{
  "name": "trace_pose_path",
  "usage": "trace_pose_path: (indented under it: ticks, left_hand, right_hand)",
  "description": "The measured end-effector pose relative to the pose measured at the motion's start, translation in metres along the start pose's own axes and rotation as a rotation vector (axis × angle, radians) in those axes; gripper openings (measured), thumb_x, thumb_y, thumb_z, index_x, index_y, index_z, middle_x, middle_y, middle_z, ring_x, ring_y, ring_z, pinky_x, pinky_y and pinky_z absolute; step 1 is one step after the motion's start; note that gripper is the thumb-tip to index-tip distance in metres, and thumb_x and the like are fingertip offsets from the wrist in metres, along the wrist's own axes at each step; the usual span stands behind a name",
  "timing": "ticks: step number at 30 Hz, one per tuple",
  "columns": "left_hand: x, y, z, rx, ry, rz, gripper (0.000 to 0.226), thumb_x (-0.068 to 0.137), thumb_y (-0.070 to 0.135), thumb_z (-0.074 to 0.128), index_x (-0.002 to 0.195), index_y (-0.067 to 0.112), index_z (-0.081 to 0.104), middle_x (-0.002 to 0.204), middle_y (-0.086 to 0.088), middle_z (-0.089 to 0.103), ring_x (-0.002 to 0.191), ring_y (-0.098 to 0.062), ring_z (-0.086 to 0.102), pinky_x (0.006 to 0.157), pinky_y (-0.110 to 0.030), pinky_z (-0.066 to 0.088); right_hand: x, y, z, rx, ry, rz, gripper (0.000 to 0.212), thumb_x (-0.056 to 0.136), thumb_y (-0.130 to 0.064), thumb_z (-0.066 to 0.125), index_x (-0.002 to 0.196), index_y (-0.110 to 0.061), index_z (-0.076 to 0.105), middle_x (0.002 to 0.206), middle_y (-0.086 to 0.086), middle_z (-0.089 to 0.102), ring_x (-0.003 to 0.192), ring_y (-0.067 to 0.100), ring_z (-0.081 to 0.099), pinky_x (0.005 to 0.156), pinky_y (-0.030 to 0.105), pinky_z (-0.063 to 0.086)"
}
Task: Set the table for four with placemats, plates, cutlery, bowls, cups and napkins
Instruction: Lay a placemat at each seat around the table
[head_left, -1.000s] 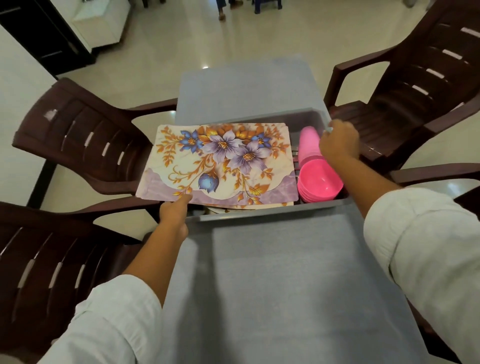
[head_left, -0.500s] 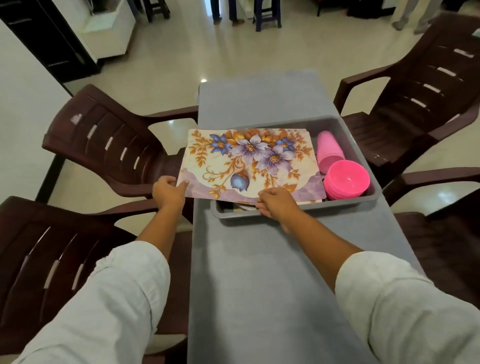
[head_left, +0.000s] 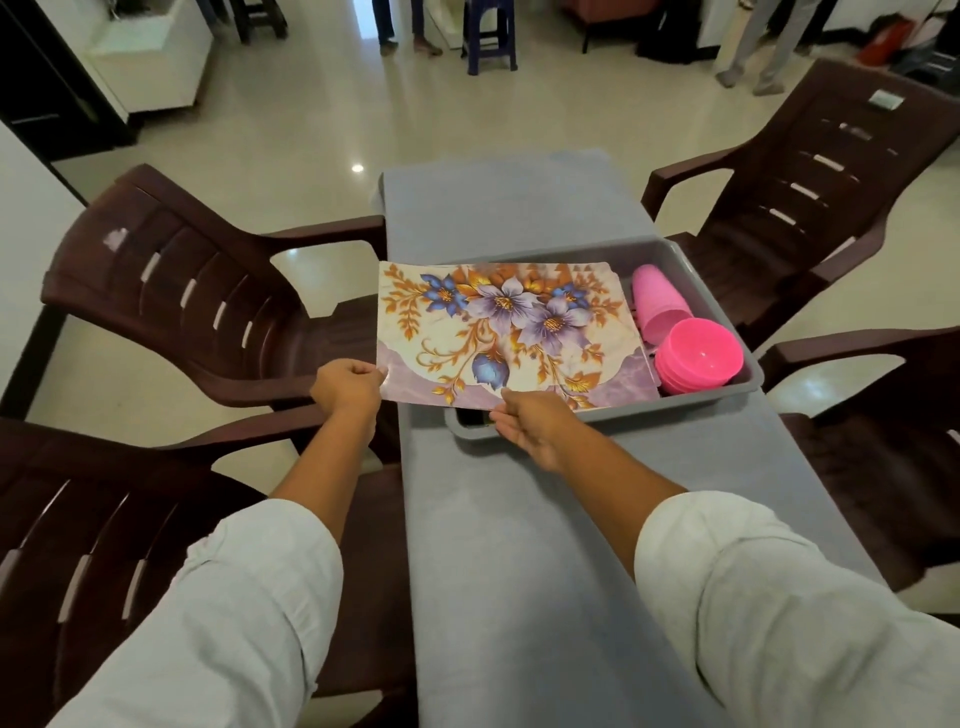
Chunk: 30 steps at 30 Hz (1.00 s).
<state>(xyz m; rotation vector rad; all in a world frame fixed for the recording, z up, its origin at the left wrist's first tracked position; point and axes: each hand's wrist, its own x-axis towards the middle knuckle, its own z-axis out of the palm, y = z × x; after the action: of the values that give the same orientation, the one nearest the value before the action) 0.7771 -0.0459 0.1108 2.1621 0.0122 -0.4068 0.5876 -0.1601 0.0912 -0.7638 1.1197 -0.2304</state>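
Your left hand (head_left: 347, 387) pinches the near left corner of the floral placemat (head_left: 514, 332), and your right hand (head_left: 530, 426) grips its near edge. The mat lies across the grey tub (head_left: 675, 402), beside the pink cups (head_left: 657, 301) and stacked pink bowls (head_left: 698, 353). Lift it level to clear the tub's rim, then lay it flat and square on the grey tabletop (head_left: 519, 519).

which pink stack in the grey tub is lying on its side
The stack of pale pink plastic cups lies on its side; the brighter pink plastic bowls nearer you open upward.
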Motion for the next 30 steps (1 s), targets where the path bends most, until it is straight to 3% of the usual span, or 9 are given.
trace_pose_path:
  ticks: [4,10,15,18,21,25,30]
  left_hand:
    - [-0.002,-0.006,-0.007,0.049,-0.014,-0.01,0.007,0.093,0.015,0.071,0.087,0.014,0.075,0.096,-0.006,0.069,0.086,-0.025,0.068,0.075,-0.038,0.062]
    - [-0.013,-0.006,-0.022,-0.041,0.054,0.063,0.011,0.097,0.014,0.062,0.088,0.016,0.068,0.092,-0.002,0.066,0.074,-0.014,0.059,0.059,-0.029,0.052]
    - [-0.043,-0.005,-0.043,-0.325,-0.023,0.06,0.01,0.101,0.008,0.052,0.102,0.016,0.058,0.097,-0.002,0.064,0.085,-0.015,0.063,0.071,-0.035,0.06]
    - [-0.066,-0.013,-0.056,-0.57,-0.068,-0.009,0.013,0.1,0.004,0.053,0.106,0.015,0.056,0.102,-0.004,0.067,0.092,-0.016,0.067,0.073,-0.034,0.062]
    - [-0.088,-0.023,-0.068,-0.726,-0.097,-0.048,0.014,0.099,0.002,0.056,0.108,0.013,0.055,0.106,-0.006,0.068,0.094,-0.016,0.07,0.07,-0.027,0.06]
    - [-0.114,-0.042,-0.084,-0.885,-0.233,-0.13,0.027,0.097,-0.005,0.056,0.122,0.005,0.052,0.113,-0.011,0.069,0.099,-0.021,0.071,0.072,-0.031,0.062]
    - [-0.134,-0.066,-0.111,-0.938,-0.395,-0.199,0.043,0.091,-0.007,0.061,0.131,0.006,0.052,0.123,-0.014,0.069,0.105,-0.028,0.072,0.085,-0.049,0.06]
  right_hand:
    - [-0.003,0.006,0.017,-0.01,-0.012,0.006,0.043,0.101,-0.022,0.062,0.136,0.002,0.053,0.107,0.012,0.067,0.102,0.021,0.069,0.096,0.034,0.057]
    - [-0.007,0.012,0.042,0.004,-0.02,0.014,0.041,0.1,-0.02,0.063,0.135,0.0,0.053,0.103,0.011,0.064,0.094,0.022,0.069,0.094,0.034,0.058]
    - [-0.018,0.019,0.057,0.012,0.01,0.052,0.041,0.1,-0.022,0.063,0.136,-0.005,0.051,0.099,0.012,0.057,0.096,0.023,0.066,0.09,0.034,0.058]
    - [-0.025,0.022,0.064,0.13,-0.002,0.039,0.043,0.098,-0.022,0.066,0.137,-0.015,0.051,0.115,0.011,0.058,0.11,0.025,0.062,0.093,0.039,0.058]
    - [-0.033,0.021,0.071,0.265,-0.014,-0.027,0.044,0.101,-0.009,0.059,0.143,-0.02,0.051,0.135,0.007,0.061,0.112,0.024,0.063,0.091,0.041,0.055]
    - [-0.051,0.021,0.07,0.387,-0.016,-0.191,0.051,0.096,0.011,0.052,0.134,-0.023,0.056,0.117,0.01,0.071,0.102,0.03,0.072,0.071,0.044,0.062]
    - [-0.088,0.024,0.046,0.172,-0.149,-0.38,0.046,0.097,-0.003,0.06,0.135,-0.028,0.058,0.12,0.007,0.073,0.104,0.03,0.073,0.087,0.06,0.058]
